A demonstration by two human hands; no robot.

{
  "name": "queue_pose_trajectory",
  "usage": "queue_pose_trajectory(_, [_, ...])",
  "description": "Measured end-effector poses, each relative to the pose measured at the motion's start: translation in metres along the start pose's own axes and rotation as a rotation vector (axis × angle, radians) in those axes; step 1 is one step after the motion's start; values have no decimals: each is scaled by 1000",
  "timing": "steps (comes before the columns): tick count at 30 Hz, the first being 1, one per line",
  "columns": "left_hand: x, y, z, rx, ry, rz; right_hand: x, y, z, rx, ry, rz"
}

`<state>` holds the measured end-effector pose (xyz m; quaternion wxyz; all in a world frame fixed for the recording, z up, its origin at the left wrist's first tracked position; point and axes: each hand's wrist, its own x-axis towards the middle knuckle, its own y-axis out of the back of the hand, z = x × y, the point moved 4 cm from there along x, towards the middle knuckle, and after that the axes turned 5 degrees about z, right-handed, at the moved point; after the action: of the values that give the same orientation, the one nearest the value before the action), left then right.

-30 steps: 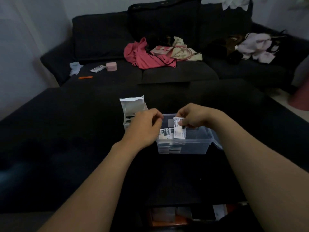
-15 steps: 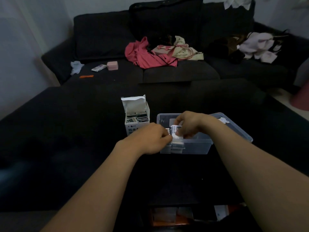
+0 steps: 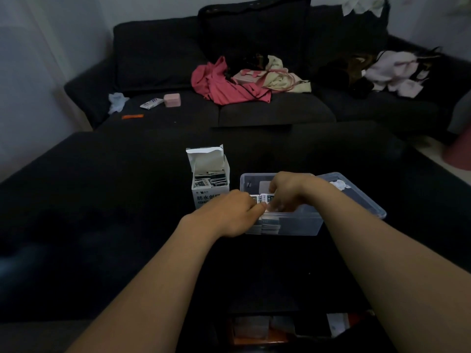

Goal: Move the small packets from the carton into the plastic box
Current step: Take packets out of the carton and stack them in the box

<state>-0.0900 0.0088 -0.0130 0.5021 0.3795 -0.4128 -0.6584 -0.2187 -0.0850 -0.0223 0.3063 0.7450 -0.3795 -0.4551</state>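
A white carton (image 3: 209,179) stands open on the dark surface with several small packets (image 3: 209,180) inside. Right of it sits a clear plastic box (image 3: 300,222) with its lid (image 3: 356,194) lying open on the right side. A stack of packets (image 3: 267,224) rests in the box's near left corner. My left hand (image 3: 229,216) and my right hand (image 3: 290,191) meet over that corner, both pinching a small bunch of white packets (image 3: 262,199) just above the stack. The fingertips hide part of the bunch.
A dark sofa (image 3: 254,105) lies beyond, strewn with a red garment (image 3: 224,87), a pink box (image 3: 172,100), an orange stick (image 3: 132,116) and pale clothes (image 3: 392,72). Below the near edge, boxes (image 3: 257,327) sit on a lower shelf.
Both hands have lowered the bunch of packets toward the near left corner of the box. My left hand slid off the carton, so its packets now show.
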Motion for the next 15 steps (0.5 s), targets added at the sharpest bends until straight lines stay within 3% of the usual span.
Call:
queue_pose_trajectory(5, [0,0,-1,-44,10,-15,-5,0,-4,8,-6,-25])
queue_pose_trajectory(10, [-5,13,-1,-147,14,114,-18,15,-7,128,-53,-10])
queue_pose_trajectory(12, [-9,27,-6,-185,-12,278,-24,29,-11,169,20,114])
queue_pose_trajectory(15, [-22,56,-21,-236,9,752,-38,48,-35,212,338,496])
